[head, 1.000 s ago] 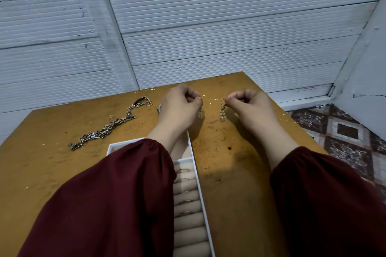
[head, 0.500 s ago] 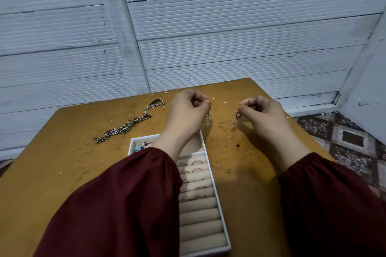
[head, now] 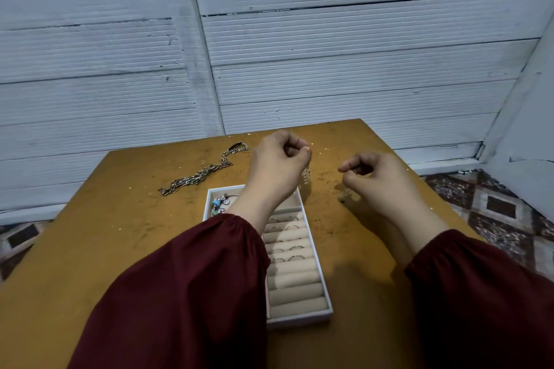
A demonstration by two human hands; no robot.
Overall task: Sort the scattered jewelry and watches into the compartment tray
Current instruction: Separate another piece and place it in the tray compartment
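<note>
Silver dangle earring (head: 306, 175) hangs from the left hand (head: 275, 168), pinched between thumb and forefinger, just past the far end of the white compartment tray (head: 299, 320). The right hand (head: 383, 183) has its fingers (head: 349, 165) curled. A small blurred piece shows beneath it, and I cannot tell whether it is held. The earring is best lowered slowly into a free compartment, clear of the tangled silver chains (head: 204, 172) on the brown counter (head: 120, 234).

1 left hand (head: 275, 168), 1 right hand (head: 380, 183), 2 earrings (head: 306, 175), 1 tray (head: 299, 320), 1 chain tangle (head: 198, 178), 1 table (head: 120, 234).
</note>
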